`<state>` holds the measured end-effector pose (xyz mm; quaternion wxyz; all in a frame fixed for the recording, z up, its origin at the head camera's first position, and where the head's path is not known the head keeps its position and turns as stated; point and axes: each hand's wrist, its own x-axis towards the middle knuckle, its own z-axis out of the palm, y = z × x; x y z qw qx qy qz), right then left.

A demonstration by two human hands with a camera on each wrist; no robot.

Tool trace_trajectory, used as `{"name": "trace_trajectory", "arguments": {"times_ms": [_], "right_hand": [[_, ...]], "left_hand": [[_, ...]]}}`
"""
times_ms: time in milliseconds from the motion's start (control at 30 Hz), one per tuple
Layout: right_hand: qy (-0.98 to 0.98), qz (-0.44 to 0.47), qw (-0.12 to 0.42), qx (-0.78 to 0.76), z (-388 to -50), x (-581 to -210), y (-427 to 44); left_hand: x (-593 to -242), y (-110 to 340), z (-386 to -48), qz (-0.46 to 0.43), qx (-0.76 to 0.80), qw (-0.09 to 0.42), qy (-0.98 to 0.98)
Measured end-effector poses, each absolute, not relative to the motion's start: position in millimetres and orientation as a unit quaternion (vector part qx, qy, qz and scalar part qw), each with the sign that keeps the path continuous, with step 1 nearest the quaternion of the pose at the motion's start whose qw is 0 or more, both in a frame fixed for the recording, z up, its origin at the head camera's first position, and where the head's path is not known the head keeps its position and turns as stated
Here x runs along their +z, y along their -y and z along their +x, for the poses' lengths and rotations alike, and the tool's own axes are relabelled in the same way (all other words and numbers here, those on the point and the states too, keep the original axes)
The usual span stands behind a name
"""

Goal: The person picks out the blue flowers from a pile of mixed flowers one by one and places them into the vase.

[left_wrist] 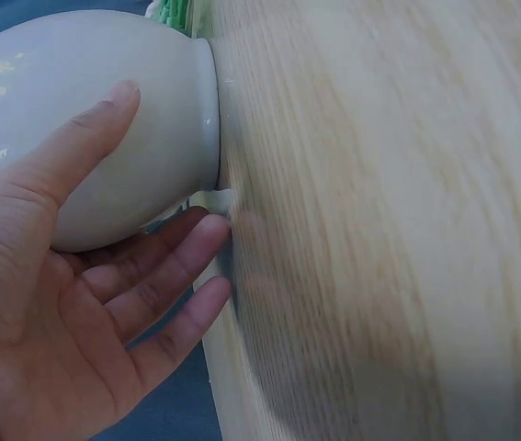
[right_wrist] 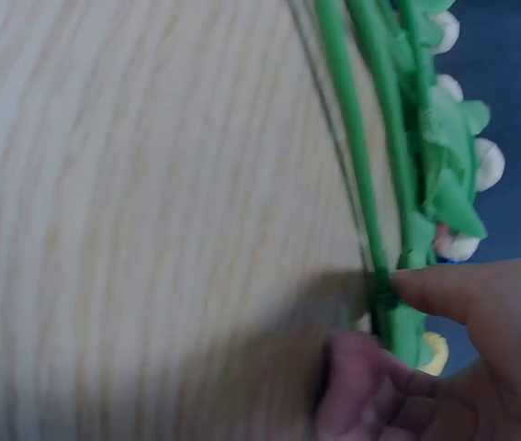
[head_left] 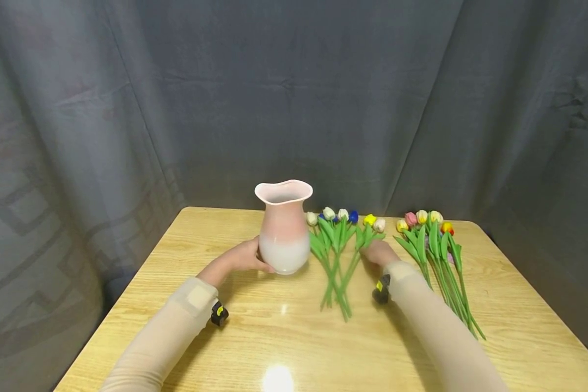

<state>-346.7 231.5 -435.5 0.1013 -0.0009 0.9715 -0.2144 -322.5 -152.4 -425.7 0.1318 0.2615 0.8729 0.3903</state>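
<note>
A vase, pink above and white below with a wavy rim, stands upright on the table. My left hand holds its lower left side. In the left wrist view the thumb lies along the white vase, fingers on the other side, some apart from it. My right hand is low at the near pile of artificial tulips, which has white, blue and yellow heads. In the right wrist view, thumb and forefinger pinch a green tulip stem below the leaves; the fingertips are partly blurred.
A second bunch of tulips, with yellow, pink and red-orange heads, lies to the right of my right forearm. The light wooden table has its far edge against a grey curtain, which also hangs at both sides.
</note>
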Motion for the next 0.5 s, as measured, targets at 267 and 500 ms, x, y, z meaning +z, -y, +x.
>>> {"name": "trace_trajectory", "arguments": {"times_ms": [267,500], "right_hand": [[-0.967,0.01,0.065,-0.246,-349.7,-440.1,-239.0],[-0.938,0.021,0.065,-0.339,-343.2,-434.7,-236.7]], "left_hand": [[-424.9,153.7,-322.6,0.264,0.386,0.128,-0.874],[-426.0,153.6,-323.7,0.261,0.386,0.131,-0.875]]}}
